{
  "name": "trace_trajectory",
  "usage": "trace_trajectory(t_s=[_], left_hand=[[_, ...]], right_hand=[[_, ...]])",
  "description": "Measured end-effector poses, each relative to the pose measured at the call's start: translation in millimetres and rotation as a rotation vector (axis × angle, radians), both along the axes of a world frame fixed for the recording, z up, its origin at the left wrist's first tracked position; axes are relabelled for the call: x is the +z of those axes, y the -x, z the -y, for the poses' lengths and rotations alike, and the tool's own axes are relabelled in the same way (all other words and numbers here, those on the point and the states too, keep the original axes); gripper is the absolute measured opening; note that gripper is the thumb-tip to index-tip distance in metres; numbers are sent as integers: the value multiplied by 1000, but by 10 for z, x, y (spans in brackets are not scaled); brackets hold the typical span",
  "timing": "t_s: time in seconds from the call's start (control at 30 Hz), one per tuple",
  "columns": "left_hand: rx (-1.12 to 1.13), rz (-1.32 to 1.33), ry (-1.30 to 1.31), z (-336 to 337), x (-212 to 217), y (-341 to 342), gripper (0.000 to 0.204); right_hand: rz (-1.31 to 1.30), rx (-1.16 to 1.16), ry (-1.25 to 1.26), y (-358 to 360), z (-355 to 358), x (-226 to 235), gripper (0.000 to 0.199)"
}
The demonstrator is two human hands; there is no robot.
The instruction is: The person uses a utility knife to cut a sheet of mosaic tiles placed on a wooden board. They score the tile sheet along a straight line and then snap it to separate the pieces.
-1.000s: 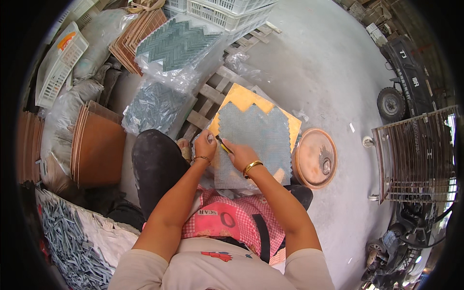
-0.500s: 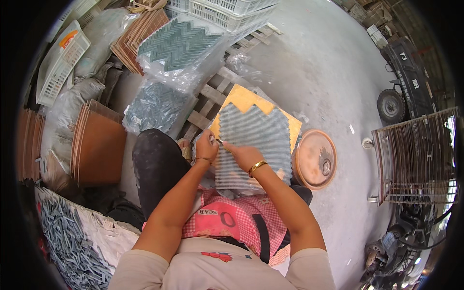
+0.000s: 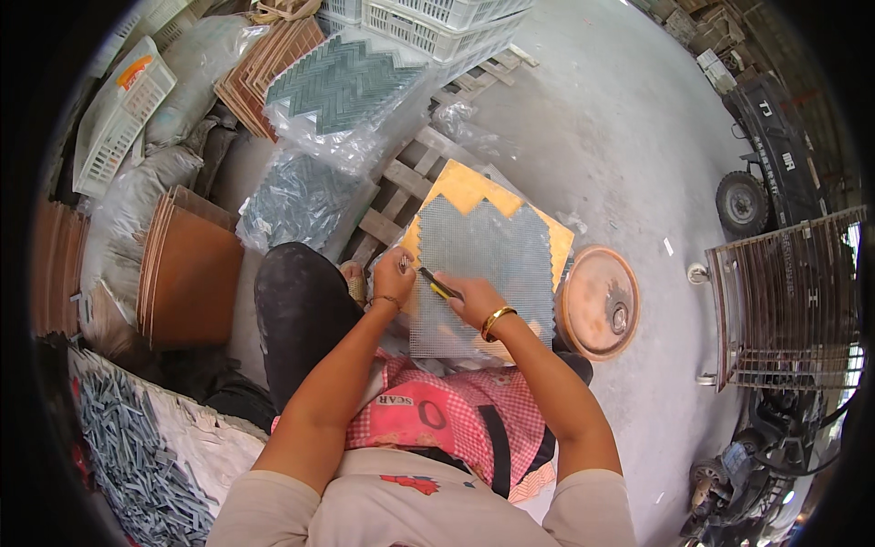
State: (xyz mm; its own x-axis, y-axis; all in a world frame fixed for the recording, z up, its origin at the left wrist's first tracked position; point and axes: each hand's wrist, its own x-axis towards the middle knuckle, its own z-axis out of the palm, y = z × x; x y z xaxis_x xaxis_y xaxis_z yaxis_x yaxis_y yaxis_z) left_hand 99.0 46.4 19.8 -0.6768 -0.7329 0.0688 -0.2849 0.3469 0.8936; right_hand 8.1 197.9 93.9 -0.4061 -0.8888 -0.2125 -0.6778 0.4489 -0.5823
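A mosaic tile sheet [image 3: 483, 255] with grey mesh facing up and zigzag edges lies on a yellow board [image 3: 453, 184] in front of me. My right hand [image 3: 476, 304] grips a black and yellow utility knife [image 3: 441, 286], its tip pointing toward the sheet's left edge. Beside that edge my left hand [image 3: 392, 276] is closed, the fingers pinched together. Something small and pale shows at its fingertips, too small to make out. A gap separates the knife tip from the left hand.
A round orange-brown lid [image 3: 597, 303] sits right of the board. Plastic-wrapped herringbone tile sheets [image 3: 351, 84] are stacked ahead on a wooden pallet [image 3: 401, 178]. Brown boards [image 3: 187, 273] stand at left, above loose tile strips [image 3: 137, 456]. A wire rack cart [image 3: 788, 301] is at right.
My right hand has drawn back to the right and slightly down, away from the left hand, and the knife now shows more fully. The left hand stays by the sheet's edge.
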Motion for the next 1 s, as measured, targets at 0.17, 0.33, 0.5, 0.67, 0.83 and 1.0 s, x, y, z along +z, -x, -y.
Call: trace_trajectory(t_s=[0.17, 0.33, 0.5, 0.67, 0.83, 1.0], left_hand=[[-44, 35, 39, 34, -64, -31, 9], [-46, 0, 75, 74, -113, -59, 6], [-74, -34, 68, 93, -114, 1, 5], [-84, 114, 139, 56, 79, -41, 9], [-98, 240, 167, 73, 12, -150, 11], [-113, 221, -19, -49, 193, -221, 10]], right_hand=[[263, -228, -111, -154, 89, 200, 48], [336, -273, -29, -276, -31, 74, 49], [204, -294, 106, -384, 32, -170, 49], [382, -307, -20, -330, -115, 98, 52], [155, -263, 92, -365, -141, -87, 52], [105, -230, 33, -375, -131, -133, 51]])
